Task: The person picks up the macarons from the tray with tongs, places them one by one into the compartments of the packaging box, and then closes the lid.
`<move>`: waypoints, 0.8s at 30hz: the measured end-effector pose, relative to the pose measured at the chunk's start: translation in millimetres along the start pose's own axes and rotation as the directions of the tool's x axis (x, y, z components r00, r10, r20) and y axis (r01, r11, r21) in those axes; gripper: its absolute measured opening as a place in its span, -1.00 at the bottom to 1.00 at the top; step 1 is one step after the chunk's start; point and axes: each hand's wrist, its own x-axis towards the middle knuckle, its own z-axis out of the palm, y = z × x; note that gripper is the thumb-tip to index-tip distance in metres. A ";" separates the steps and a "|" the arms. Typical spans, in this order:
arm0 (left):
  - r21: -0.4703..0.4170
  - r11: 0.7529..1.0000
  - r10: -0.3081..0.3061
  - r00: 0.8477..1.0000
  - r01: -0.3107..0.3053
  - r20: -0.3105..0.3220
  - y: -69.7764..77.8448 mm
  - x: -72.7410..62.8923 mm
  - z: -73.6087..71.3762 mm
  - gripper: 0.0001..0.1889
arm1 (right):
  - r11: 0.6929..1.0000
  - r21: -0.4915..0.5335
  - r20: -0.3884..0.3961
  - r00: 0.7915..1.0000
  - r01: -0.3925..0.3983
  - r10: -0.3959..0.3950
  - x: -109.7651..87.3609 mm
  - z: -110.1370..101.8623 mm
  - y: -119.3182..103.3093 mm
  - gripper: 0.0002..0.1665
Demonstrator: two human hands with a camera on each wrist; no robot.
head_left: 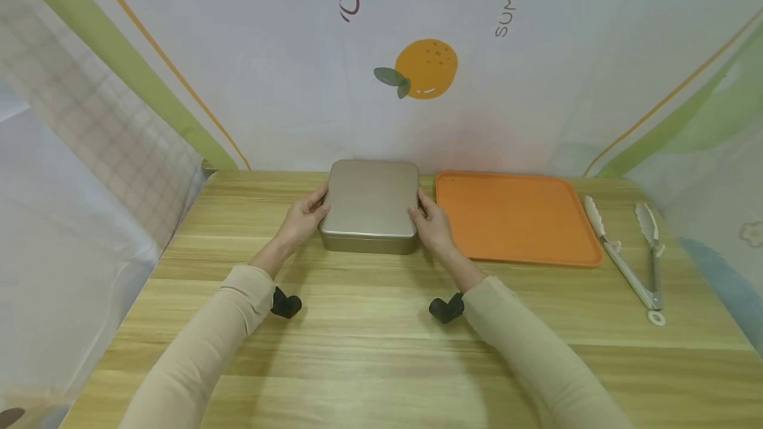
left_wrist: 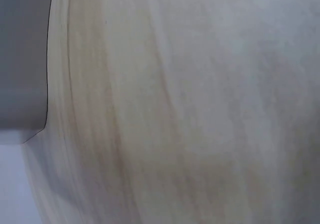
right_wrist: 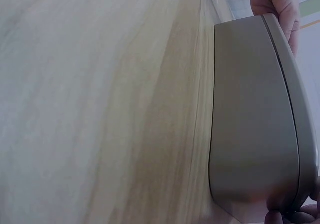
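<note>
A squarish champagne-coloured metal tin (head_left: 373, 198) with its lid on sits at the back of the wooden table. My left hand (head_left: 303, 220) grips its left side, thumb at the lid's edge and fingers along the wall. On the opposite side my right hand (head_left: 433, 224) holds it the same way. The right wrist view shows the tin's front wall (right_wrist: 252, 119) and a thin seam under the lid, with right fingertips (right_wrist: 300, 216) at the near corner. Only a corner of the tin (left_wrist: 22, 59) enters the left wrist view, where the left hand is out of sight.
An orange tray (head_left: 512, 217) lies just right of the tin, close beside the right hand. Farther right, metal tongs (head_left: 640, 290) with pale scalloped tips lie spread apart. A printed cloth (head_left: 286, 85) hangs behind the table's back edge. Wood-grain tabletop (head_left: 363, 336) stretches in front.
</note>
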 end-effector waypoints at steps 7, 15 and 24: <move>0.059 0.997 0.043 0.998 -0.041 -0.037 -2.9 -1.7 3.1 -0.44 | 1.000 -0.009 -0.009 1.000 0.008 -0.008 -0.9 0.8 -0.9 -0.34; 0.123 0.989 0.084 0.996 -0.080 -0.031 -4.4 -4.4 4.2 -0.45 | 1.000 -0.013 -0.015 1.000 0.019 -0.019 -1.0 0.7 1.3 -0.34; 0.114 0.993 0.012 1.000 -0.012 0.002 -1.1 -7.7 -0.8 -0.40 | 0.999 0.023 0.009 1.000 -0.024 0.024 1.0 -0.6 2.3 -0.32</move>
